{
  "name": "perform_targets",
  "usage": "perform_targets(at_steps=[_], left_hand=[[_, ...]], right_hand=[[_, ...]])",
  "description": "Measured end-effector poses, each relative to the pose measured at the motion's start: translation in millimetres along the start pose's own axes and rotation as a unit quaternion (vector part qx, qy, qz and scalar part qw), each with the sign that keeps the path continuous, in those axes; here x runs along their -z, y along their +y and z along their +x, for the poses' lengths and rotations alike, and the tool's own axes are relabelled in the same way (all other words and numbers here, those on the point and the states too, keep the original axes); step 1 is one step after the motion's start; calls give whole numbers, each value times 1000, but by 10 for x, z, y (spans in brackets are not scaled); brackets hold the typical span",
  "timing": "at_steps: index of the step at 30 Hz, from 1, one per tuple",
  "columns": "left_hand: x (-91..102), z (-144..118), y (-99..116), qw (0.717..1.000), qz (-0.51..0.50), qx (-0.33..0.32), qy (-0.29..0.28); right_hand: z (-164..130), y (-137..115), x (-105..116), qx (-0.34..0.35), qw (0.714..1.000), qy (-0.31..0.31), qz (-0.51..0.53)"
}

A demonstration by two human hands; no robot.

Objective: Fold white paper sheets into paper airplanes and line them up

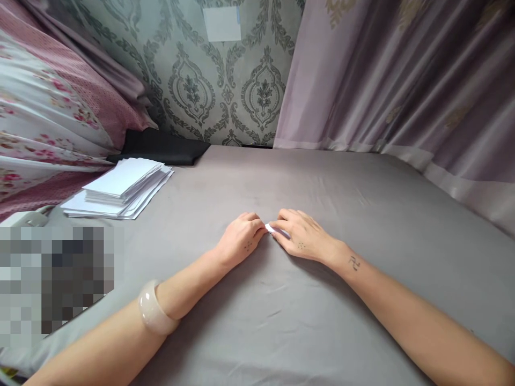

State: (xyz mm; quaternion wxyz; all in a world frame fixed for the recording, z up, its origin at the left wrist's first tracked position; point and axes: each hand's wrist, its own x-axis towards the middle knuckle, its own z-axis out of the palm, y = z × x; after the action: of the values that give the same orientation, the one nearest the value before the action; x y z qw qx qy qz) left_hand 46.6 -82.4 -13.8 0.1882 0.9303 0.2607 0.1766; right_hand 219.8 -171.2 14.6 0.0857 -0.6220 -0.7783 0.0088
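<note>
A small piece of white paper (269, 228) shows between my two hands, low over the grey cloth. My left hand (243, 236) is closed, pinching its left end between thumb and fingers. From the other side my right hand (300, 233) grips the paper with thumb and index finger, and a narrow strip of it shows under that index finger. Most of the paper is hidden by my fingers, so its full shape cannot be made out. A pale bangle (155, 311) sits on my left forearm.
The grey cloth (322, 332) covers the surface under my hands, with slight wrinkles. At the back left lies a stack of white paper (123, 182) beside a black folded item (161, 147). Curtains (386, 80) hang along the right. A pixelated patch hides the left edge.
</note>
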Motion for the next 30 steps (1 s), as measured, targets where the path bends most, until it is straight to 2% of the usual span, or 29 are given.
perform_targets(at_steps=[7, 13, 17, 23, 30], left_hand=[[4, -7, 15, 1000, 24, 16, 7], [-14, -12, 35, 999, 20, 31, 15], [-40, -13, 65, 998, 9, 57, 27], [-64, -26, 84, 997, -9, 64, 40], [-80, -29, 81, 993, -62, 86, 50]], right_hand=[[54, 21, -51, 30, 999, 21, -23], [81, 6, -53, 35, 998, 1, -47], [50, 128, 6, 23, 998, -15, 59], [-7, 391, 18, -75, 965, -35, 247], [1, 457, -87, -113, 939, -12, 324]])
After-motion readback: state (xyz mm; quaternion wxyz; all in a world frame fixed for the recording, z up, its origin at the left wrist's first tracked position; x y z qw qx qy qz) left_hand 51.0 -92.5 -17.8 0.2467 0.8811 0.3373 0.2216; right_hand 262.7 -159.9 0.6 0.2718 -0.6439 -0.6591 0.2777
